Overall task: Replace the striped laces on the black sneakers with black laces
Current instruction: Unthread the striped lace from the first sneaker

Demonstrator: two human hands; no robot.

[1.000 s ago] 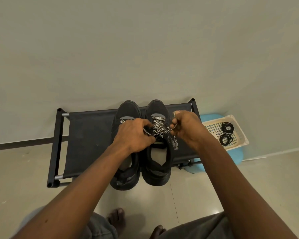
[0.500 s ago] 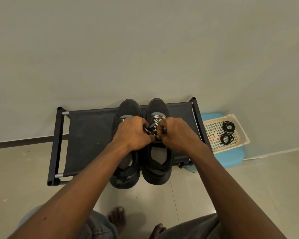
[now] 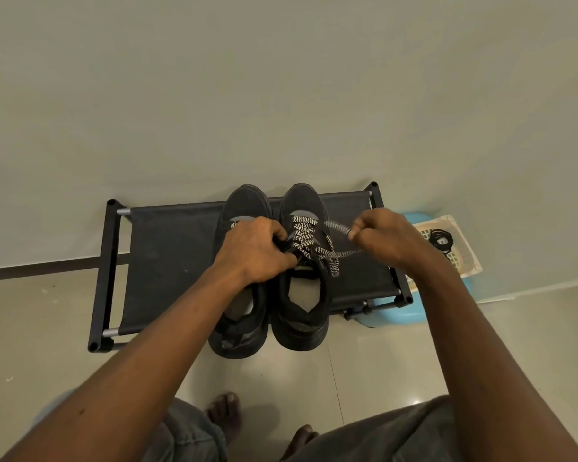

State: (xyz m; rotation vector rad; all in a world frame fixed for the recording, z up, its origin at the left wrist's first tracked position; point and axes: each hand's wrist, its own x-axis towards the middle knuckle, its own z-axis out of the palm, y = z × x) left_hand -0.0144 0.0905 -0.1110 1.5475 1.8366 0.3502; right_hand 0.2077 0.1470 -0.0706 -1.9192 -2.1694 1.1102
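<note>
Two black sneakers stand side by side on a low black rack [image 3: 167,261]: the left sneaker [image 3: 241,331] and the right sneaker [image 3: 301,315]. The right one carries a black-and-white striped lace [image 3: 302,233]. My left hand [image 3: 254,251] grips the upper edge of the right sneaker by its eyelets, thumb at the tongue. My right hand [image 3: 386,240] pinches a loose end of the striped lace and holds it out to the right of the shoe. Coiled black laces [image 3: 441,240] lie in a cream basket [image 3: 469,261] at the right.
The basket sits on a light blue stool [image 3: 401,316] beside the rack's right end. A plain wall rises right behind the rack. Pale tiled floor lies in front, with my bare feet [image 3: 226,411] and knees at the bottom edge.
My right hand has pulled away from the shoe to the right, drawing a length of striped lace out with it. My left hand has stayed on the right sneaker.
</note>
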